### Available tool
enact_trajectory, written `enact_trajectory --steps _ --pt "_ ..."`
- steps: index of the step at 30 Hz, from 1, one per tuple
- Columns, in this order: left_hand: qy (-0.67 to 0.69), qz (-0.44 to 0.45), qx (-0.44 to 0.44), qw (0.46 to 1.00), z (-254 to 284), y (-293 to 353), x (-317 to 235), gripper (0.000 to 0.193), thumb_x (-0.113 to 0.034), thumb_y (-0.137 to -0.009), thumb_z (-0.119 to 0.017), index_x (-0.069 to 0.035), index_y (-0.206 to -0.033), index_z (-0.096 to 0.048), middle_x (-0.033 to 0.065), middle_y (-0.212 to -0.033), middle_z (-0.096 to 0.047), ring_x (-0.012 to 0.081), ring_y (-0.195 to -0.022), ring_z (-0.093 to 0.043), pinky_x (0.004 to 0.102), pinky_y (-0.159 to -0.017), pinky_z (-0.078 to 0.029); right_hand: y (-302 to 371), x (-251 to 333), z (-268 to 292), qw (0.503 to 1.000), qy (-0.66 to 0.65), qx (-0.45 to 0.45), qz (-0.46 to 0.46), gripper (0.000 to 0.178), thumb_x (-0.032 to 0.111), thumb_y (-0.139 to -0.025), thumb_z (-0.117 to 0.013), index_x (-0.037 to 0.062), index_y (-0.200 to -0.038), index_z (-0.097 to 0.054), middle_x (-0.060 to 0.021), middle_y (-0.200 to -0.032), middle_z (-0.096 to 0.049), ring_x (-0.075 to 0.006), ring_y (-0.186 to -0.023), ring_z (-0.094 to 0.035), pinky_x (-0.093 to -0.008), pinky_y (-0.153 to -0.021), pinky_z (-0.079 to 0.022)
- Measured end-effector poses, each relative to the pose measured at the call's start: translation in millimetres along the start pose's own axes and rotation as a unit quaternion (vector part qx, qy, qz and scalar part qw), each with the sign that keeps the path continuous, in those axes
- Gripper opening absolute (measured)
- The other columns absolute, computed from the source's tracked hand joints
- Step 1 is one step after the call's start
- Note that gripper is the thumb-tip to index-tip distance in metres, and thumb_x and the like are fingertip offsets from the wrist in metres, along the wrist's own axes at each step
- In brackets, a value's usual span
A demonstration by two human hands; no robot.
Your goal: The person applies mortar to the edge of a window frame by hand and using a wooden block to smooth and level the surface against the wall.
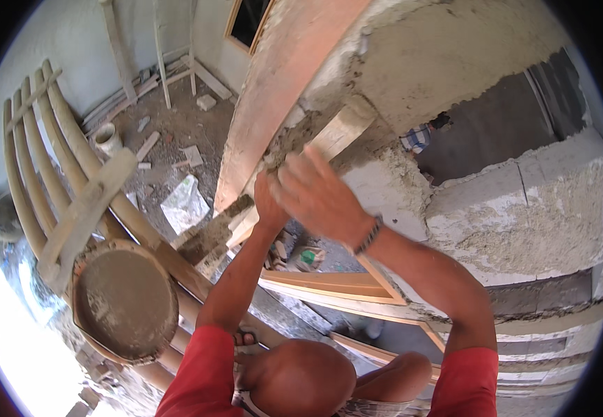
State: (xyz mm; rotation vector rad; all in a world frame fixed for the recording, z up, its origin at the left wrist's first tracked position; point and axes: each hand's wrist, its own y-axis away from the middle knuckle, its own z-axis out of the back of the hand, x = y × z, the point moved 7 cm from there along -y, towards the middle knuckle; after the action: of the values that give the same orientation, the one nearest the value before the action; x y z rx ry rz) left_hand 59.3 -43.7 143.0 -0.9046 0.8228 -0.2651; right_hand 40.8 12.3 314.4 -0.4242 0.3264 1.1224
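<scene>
- Rough masonry [517, 222], smeared with plaster, fills the right side of the frame; a ragged opening shows at the upper right.
- On the left, pale round poles [166, 257] lie side by side, slanting from the upper left down toward the lower middle.
- A broad pinkish plank [284, 76] slopes through the upper middle, its top leaning right.
- The wooden strip [346, 128] being handled sits just above the centre of the frame, against the mortar-covered edge beside the plank. Its long axis runs diagonally: the blunt, rounded, mortar-stained end points to the upper right, and the other way it heads to the lower left, passing behind the hands.
- A round pan [74, 299] at the lower left rests on the poles, full of smooth grey mortar [127, 299].
- Near the pan's upper edge lies a mortar-caked wooden tool [89, 212], its length also slanting from lower left to upper right.
- The right hand [326, 201] lies across the strip at the centre, fingers toward the upper left; I can't tell whether it grips.
- The left hand [270, 201], just beside and partly covered by it, is curled tight around the strip.
- A crumpled plastic sheet [184, 205] lies on the littered ground, left of centre.
- A whitish bucket [107, 140] stands farther up and left.
- A dark band [369, 235] circles the right wrist.
</scene>
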Motion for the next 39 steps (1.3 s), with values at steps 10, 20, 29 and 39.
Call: enact_trajectory --steps 10,20,29,39 --pt "0.092 0.121 0.005 0.988 -4.4 5.3 23.5 0.063 -0.036 -0.077 -0.084 0.006 -0.111 -0.052 0.0298 -0.107 -0.056 0.0508 -0.096 -0.055 0.0541 -0.082 -0.045 244.8 15.0 79.8 0.948 -0.144 0.096 -0.266 0.047 0.008 -0.071 -0.078 0.0135 -0.118 -0.070 -0.0099 -0.116 -0.063 -0.0337 -0.115 -0.057 -0.0597 -0.108 -0.037" --pt "0.114 0.136 0.037 0.983 8.1 15.8 -1.6 0.058 -0.019 -0.075 -0.083 0.006 -0.116 -0.051 0.0266 -0.106 -0.055 0.0493 -0.096 -0.055 0.0518 -0.082 -0.045 340.3 31.6 126.8 0.908 -0.151 0.055 -0.387 0.039 -0.001 -0.071 -0.075 0.0033 -0.109 -0.069 -0.0121 -0.103 -0.064 -0.0357 -0.103 -0.058 -0.0504 -0.094 -0.046" --pt "0.071 0.108 -0.007 0.992 -2.8 -3.1 -26.1 0.064 -0.026 -0.076 -0.085 0.008 -0.118 -0.049 0.0287 -0.106 -0.055 0.0504 -0.097 -0.054 0.0526 -0.082 -0.045 352.2 33.4 120.6 0.900 -0.166 0.065 -0.399 0.038 0.000 -0.072 -0.074 0.0032 -0.109 -0.069 -0.0124 -0.103 -0.065 -0.0355 -0.104 -0.058 -0.0492 -0.094 -0.047" --pt "0.104 0.125 0.005 0.987 8.0 -7.2 -1.4 0.074 -0.031 -0.077 -0.086 0.012 -0.124 -0.047 0.0302 -0.110 -0.058 0.0497 -0.099 -0.058 0.0505 -0.086 -0.047 364.5 41.5 119.6 0.888 -0.175 0.086 -0.416 0.037 0.003 -0.074 -0.072 0.0021 -0.112 -0.068 -0.0128 -0.102 -0.065 -0.0344 -0.103 -0.059 -0.0470 -0.094 -0.047"
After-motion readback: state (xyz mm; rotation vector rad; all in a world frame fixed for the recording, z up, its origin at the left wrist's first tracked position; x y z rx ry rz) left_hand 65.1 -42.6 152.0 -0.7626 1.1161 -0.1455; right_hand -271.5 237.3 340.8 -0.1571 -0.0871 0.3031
